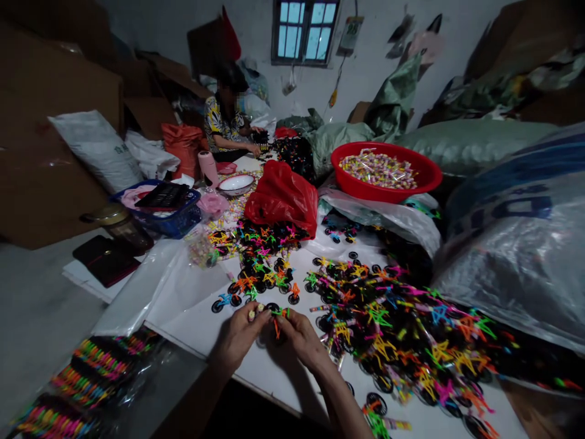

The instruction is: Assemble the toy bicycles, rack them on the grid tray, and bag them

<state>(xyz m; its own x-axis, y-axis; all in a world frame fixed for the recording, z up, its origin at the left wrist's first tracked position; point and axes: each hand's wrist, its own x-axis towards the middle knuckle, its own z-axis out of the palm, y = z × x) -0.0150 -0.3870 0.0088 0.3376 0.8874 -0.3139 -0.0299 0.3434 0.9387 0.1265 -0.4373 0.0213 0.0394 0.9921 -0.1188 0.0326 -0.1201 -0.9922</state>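
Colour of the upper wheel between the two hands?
The wheel is black; best seen in the head view.

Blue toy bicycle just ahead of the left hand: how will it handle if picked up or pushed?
The blue toy bicycle is probably light, being small beside the left hand. It seems to lie flat on the white tabletop, so a push would likely slide it rather than roll it. Its thin frame may bend if pinched hard.

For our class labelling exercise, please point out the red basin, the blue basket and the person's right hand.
Red basin (379,194): head view, outer front wall.
Blue basket (180,224): head view, side wall.
Right hand (301,339): head view, back of hand.
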